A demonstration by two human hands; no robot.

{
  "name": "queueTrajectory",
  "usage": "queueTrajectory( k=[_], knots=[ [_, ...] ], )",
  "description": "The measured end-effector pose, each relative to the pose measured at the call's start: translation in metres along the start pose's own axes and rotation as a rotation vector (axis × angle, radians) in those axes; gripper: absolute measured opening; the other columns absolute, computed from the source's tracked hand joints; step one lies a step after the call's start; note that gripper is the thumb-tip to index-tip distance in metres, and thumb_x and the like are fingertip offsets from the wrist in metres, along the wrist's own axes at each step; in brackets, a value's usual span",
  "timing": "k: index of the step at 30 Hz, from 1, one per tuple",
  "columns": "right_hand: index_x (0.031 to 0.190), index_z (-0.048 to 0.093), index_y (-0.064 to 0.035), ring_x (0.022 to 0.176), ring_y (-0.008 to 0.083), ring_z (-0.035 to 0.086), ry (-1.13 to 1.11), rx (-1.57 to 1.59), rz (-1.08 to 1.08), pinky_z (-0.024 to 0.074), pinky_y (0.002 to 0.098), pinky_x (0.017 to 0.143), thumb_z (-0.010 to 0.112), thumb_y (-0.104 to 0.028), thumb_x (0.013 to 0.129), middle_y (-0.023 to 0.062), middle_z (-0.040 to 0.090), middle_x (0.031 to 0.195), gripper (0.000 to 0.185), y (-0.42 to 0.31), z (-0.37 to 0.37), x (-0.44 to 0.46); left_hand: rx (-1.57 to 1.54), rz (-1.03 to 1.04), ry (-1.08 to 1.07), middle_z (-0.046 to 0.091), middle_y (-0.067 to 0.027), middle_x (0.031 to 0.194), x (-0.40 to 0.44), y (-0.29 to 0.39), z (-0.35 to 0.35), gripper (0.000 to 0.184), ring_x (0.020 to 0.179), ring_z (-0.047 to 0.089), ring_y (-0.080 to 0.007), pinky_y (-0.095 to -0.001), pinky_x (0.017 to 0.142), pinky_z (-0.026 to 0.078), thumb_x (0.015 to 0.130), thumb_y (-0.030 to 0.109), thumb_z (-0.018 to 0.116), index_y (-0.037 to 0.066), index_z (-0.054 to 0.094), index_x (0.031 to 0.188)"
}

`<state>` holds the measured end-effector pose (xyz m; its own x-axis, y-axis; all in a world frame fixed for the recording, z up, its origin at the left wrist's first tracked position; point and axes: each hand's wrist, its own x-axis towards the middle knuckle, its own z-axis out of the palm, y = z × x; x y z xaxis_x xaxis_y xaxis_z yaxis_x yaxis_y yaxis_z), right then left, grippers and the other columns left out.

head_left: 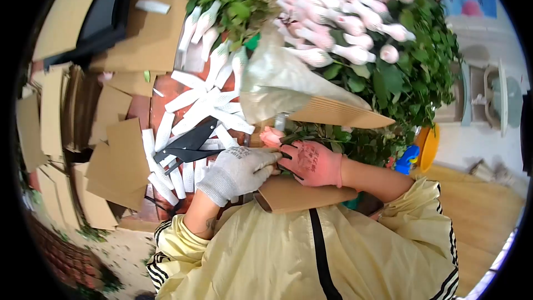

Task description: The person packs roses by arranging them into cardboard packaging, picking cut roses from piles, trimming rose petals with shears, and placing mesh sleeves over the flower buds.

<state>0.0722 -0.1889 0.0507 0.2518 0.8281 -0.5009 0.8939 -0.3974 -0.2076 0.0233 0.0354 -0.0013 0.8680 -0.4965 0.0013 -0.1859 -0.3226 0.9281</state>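
My left hand, in a whitish-grey knitted glove, reaches in with its fingers pressed together; whatever it pinches is hidden. Its fingertips meet those of my right hand, which wears a pink glove with dark fingertips. A pink rose sits just above the joined fingertips, and the curled right fingers appear closed around it below the bloom. Left of my left hand, a black cutting tool with handles lies on a heap of white foam net sleeves. A rolled piece of brown cardboard rests below both hands.
Many roses in pale foam nets are stacked with green leaves at the top. Clear plastic film and a corrugated cardboard sheet lie before them. Cardboard pieces fill the left. An orange container stands right.
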Motion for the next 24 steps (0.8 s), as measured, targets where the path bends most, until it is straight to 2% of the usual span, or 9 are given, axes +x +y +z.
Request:
queueTrajectory(
  k=[4, 6, 7, 13, 16, 18, 21, 23, 24],
  knots=[
    [0.114, 0.051, -0.0096, 0.109, 0.0261, 0.049, 0.01, 0.398, 0.021, 0.0402, 0.038, 0.091, 0.061, -0.028, 0.074, 0.0104, 0.049, 0.119, 0.045, 0.008, -0.023, -0.011, 0.194, -0.049, -0.179, 0.056, -0.0112, 0.121, 0.001, 0.015, 0.001, 0.035, 0.101, 0.059, -0.0295, -0.0378, 0.085, 0.047, 0.086, 0.03, 0.05, 0.013, 0.058, 0.116],
    [0.112, 0.053, -0.007, 0.108, 0.0278, 0.049, 0.36, 0.23, 0.337, 0.0403, 0.0383, 0.092, 0.064, -0.027, 0.071, 0.0118, 0.051, 0.115, 0.046, 0.006, -0.02, -0.018, 0.219, -0.075, -0.239, 0.051, -0.0111, 0.128, 0.002, 0.02, -0.001, 0.037, 0.106, 0.056, -0.0301, -0.0382, 0.088, 0.046, 0.087, 0.031, 0.049, 0.012, 0.057, 0.117],
    [0.112, 0.054, -0.008, 0.109, 0.026, 0.049, 0.395, 0.165, 0.37, 0.039, 0.038, 0.092, 0.064, -0.028, 0.071, 0.0113, 0.052, 0.115, 0.046, 0.015, -0.003, -0.011, 0.226, -0.113, -0.259, 0.051, -0.0115, 0.128, 0.003, 0.026, -0.003, 0.037, 0.106, 0.057, -0.03, -0.0381, 0.088, 0.046, 0.087, 0.031, 0.049, 0.012, 0.057, 0.118],
    [0.105, 0.056, -0.0101, 0.098, 0.0251, 0.052, 0.47, -0.025, 0.174, 0.0415, 0.0367, 0.082, 0.052, -0.015, 0.075, 0.0096, 0.056, 0.104, 0.031, 0.034, 0.04, 0.0, 0.29, -0.066, -0.29, 0.05, -0.0121, 0.129, 0.007, 0.026, -0.003, 0.036, 0.104, 0.058, -0.0299, -0.0369, 0.088, 0.046, 0.087, 0.03, 0.049, 0.013, 0.059, 0.117],
    [0.101, 0.056, -0.0115, 0.09, 0.0236, 0.054, 0.597, -0.051, 0.131, 0.0416, 0.035, 0.079, 0.05, -0.015, 0.075, 0.008, 0.057, 0.095, 0.026, 0.033, 0.044, 0.002, 0.356, -0.128, -0.368, 0.054, -0.0117, 0.125, 0.018, 0.045, -0.01, 0.034, 0.102, 0.058, -0.0299, -0.0367, 0.087, 0.046, 0.085, 0.027, 0.051, 0.013, 0.06, 0.114],
    [0.104, 0.056, -0.0112, 0.09, 0.0234, 0.052, 0.478, -0.062, 0.136, 0.0417, 0.0357, 0.076, 0.055, -0.02, 0.071, 0.0071, 0.054, 0.096, 0.034, 0.034, 0.049, 0.006, 0.506, -0.082, -0.342, 0.059, -0.0116, 0.117, 0.025, 0.053, -0.011, 0.03, 0.1, 0.06, -0.0291, -0.0361, 0.087, 0.046, 0.084, 0.021, 0.053, 0.009, 0.062, 0.11],
    [0.094, 0.056, -0.0075, 0.08, 0.0242, 0.053, 0.707, -0.122, 0.128, 0.0434, 0.0357, 0.07, 0.049, -0.018, 0.074, 0.0079, 0.053, 0.085, 0.024, 0.032, 0.066, 0.012, 0.456, -0.036, -0.124, 0.064, -0.0142, 0.1, 0.036, 0.049, 0.001, 0.029, 0.088, 0.062, -0.0315, -0.038, 0.078, 0.049, 0.081, 0.02, 0.057, 0.009, 0.063, 0.107],
    [0.095, 0.056, -0.004, 0.083, 0.0275, 0.057, 0.653, 0.035, 0.165, 0.0445, 0.0379, 0.075, 0.051, -0.019, 0.075, 0.0124, 0.056, 0.089, 0.026, 0.036, 0.067, 0.012, 0.499, 0.103, -0.122, 0.064, -0.0149, 0.096, 0.04, 0.033, 0.01, 0.031, 0.085, 0.062, -0.0331, -0.039, 0.076, 0.049, 0.082, 0.023, 0.057, 0.009, 0.062, 0.109],
    [0.096, 0.056, -0.0023, 0.089, 0.0289, 0.058, 0.462, 0.167, 0.217, 0.0446, 0.0389, 0.08, 0.055, -0.022, 0.073, 0.0145, 0.057, 0.091, 0.03, 0.035, 0.044, 0.0, 0.496, 0.156, -0.113, 0.064, -0.0152, 0.095, 0.04, 0.029, 0.011, 0.032, 0.083, 0.062, -0.0337, -0.0395, 0.075, 0.049, 0.083, 0.025, 0.056, 0.009, 0.062, 0.111]
  ],
)
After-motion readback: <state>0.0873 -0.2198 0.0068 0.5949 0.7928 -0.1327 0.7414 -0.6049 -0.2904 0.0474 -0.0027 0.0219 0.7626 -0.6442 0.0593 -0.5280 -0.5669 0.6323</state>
